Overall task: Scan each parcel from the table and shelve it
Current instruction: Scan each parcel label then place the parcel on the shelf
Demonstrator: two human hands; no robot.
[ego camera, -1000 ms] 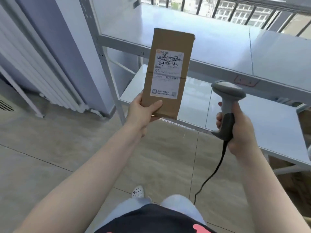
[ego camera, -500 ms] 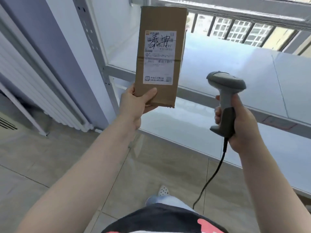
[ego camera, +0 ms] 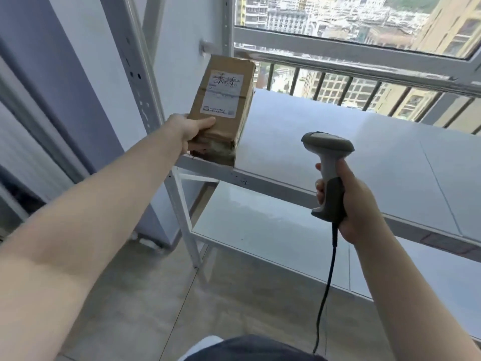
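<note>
Parcel (ego camera: 222,105), a creased cardboard box earlier raised midair, now meets the smooth white shelf (ego camera: 325,142) edge, left hand (ego camera: 191,128) gripping it; right hand (ego camera: 351,201) clasps the grey scanner (ego camera: 328,162).

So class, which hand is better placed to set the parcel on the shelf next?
Left. The left hand already grips the parcel at the upper shelf corner; the right hand is busy holding the scanner.

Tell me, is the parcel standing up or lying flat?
Standing up. The cardboard parcel stands on end at the shelf's front corner, label facing the camera, the left hand gripping it.
</note>
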